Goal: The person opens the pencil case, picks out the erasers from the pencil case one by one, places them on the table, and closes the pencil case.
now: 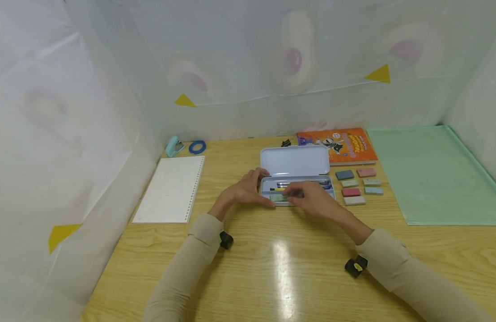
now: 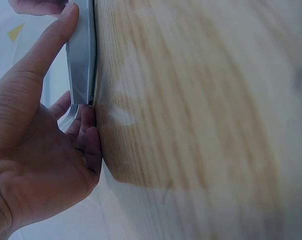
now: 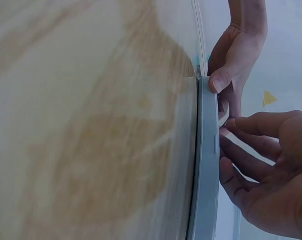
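The open pencil case (image 1: 296,181) lies on the bench (image 1: 272,268) with its long axis left to right. The left hand (image 1: 245,192) grips its left end, thumb along the front wall. The right hand (image 1: 312,199), nearer the contents, reaches over the front rim with fingers (image 3: 251,150) loosely curled inside; whether they pinch the greenish item (image 1: 277,197) I cannot tell.

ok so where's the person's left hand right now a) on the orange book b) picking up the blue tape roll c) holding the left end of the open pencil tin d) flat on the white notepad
c, the left hand has its thumb and fingers around the left end of the open pencil tin, while the orange book, white notepad and blue tape roll lie untouched.
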A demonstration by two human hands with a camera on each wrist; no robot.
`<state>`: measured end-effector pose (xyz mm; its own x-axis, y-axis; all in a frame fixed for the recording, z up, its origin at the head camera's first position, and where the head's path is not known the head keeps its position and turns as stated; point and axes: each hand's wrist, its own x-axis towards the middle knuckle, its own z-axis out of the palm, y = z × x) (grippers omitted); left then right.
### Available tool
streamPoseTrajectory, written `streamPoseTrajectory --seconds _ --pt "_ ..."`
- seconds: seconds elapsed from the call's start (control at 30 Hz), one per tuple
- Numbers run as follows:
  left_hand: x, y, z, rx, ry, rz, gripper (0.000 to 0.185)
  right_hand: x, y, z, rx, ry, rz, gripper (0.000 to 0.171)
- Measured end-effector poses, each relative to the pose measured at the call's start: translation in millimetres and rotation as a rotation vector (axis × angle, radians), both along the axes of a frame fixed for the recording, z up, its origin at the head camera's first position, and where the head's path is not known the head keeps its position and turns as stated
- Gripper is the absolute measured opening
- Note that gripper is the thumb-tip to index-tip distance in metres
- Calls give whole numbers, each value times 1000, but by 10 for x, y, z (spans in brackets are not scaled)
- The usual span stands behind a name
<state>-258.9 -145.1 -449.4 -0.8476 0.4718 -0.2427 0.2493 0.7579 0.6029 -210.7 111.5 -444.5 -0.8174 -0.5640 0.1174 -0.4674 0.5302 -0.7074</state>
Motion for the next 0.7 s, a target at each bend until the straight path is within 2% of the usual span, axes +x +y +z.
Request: streamPoseTrajectory --seconds 0.23,0.7 --pt "9 1 9 7 -9 1 97 -1 -12 22 -2 -7 21 17" --pt "12 8 23 2 2 2 97 -13 -88 23 59 61 -30 15"
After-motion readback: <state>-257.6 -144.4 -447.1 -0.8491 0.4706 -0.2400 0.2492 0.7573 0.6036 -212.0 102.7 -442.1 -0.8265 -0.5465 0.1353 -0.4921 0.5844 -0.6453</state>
